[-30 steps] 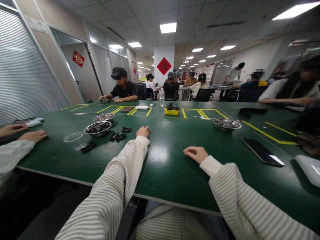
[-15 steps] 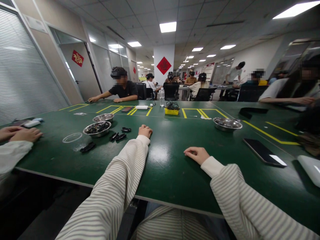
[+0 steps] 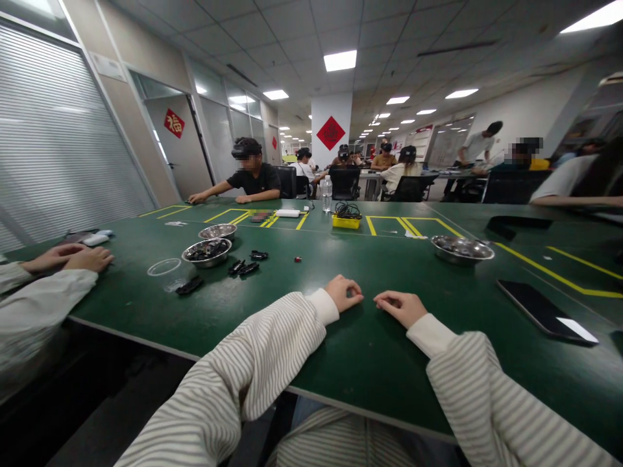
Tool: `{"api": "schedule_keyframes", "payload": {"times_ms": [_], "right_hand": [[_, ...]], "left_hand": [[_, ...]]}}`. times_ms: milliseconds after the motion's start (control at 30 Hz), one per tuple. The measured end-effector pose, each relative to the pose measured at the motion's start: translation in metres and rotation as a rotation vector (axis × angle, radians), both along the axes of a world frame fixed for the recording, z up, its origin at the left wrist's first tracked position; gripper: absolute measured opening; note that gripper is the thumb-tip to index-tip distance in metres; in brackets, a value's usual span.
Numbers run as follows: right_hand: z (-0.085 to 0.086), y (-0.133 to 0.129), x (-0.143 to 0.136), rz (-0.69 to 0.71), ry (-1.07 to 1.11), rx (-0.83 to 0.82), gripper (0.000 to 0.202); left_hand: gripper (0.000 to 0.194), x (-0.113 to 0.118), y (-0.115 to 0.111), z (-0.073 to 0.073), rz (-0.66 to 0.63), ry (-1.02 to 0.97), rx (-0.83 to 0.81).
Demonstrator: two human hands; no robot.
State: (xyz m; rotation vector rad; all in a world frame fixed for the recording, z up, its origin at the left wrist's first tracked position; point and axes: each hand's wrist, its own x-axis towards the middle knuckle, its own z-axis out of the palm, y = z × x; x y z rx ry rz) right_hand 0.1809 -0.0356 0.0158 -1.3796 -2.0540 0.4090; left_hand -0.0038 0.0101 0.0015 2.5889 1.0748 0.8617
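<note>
My left hand (image 3: 344, 293) lies on the green table (image 3: 272, 324), its fingers loosely bent with a gap between them and the thumb. Close by on its right is my right hand (image 3: 403, 309), also resting, with fingers and thumb pointing toward the left one. I see nothing held in either hand, and the two do not touch. A small red and dark piece (image 3: 298, 259) lies beyond my left hand. Farther left are several black plastic parts (image 3: 249, 268) and another black part (image 3: 189, 285).
Left stand a steel bowl of dark parts (image 3: 207, 251), a second bowl (image 3: 217, 231) and a clear plastic cup (image 3: 168, 271). To the right are a shiny bowl (image 3: 462, 250) and a phone (image 3: 545, 311). A yellow box of cables (image 3: 346, 220) stands ahead. A co-worker's hands (image 3: 87, 257) rest far left.
My left hand has drawn back and right, coming beside my right hand. The small red piece now shows near where it was. The view has shifted a little left.
</note>
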Motion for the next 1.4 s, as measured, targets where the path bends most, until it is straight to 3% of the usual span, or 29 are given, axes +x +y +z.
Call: {"api": "schedule_keyframes", "payload": {"times_ms": [167, 500, 567, 633, 767, 833, 933, 1033, 1233, 1400], "right_hand": [[0.001, 0.002, 0.003, -0.053, 0.005, 0.053, 0.021], [-0.003, 0.001, -0.001, 0.074, -0.059, -0.028, 0.026], [-0.005, 0.002, 0.000, 0.107, -0.077, -0.005, 0.027], [-0.007, 0.004, 0.001, 0.143, -0.099, 0.029, 0.025], [-0.011, 0.008, 0.004, 0.176, -0.112, 0.058, 0.022], [-0.012, 0.009, 0.005, 0.186, -0.115, 0.054, 0.022], [-0.012, 0.009, 0.006, 0.205, -0.115, 0.049, 0.022], [-0.009, 0.007, 0.005, 0.195, -0.101, 0.060, 0.021], [-0.006, 0.004, -0.001, 0.064, 0.003, -0.028, 0.023], [-0.013, 0.008, -0.005, 0.045, 0.194, -0.035, 0.026]], "left_hand": [[0.013, 0.024, -0.023, -0.003, -0.094, -0.002, -0.046], [0.032, 0.014, -0.008, -0.001, -0.059, 0.092, 0.025], [0.035, -0.004, 0.007, 0.002, 0.044, 0.078, 0.066], [0.031, -0.031, 0.027, 0.005, 0.229, 0.073, 0.117], [0.036, -0.090, 0.065, 0.006, 0.721, 0.126, 0.013], [0.028, -0.107, 0.076, 0.004, 0.770, 0.144, -0.036], [0.018, -0.110, 0.081, 0.001, 0.697, 0.170, -0.053], [0.016, -0.092, 0.073, 0.000, 0.517, 0.189, -0.032], [0.016, -0.032, 0.026, -0.003, 0.094, 0.124, 0.047], [0.016, 0.007, -0.011, -0.002, -0.054, 0.038, 0.026]]}}
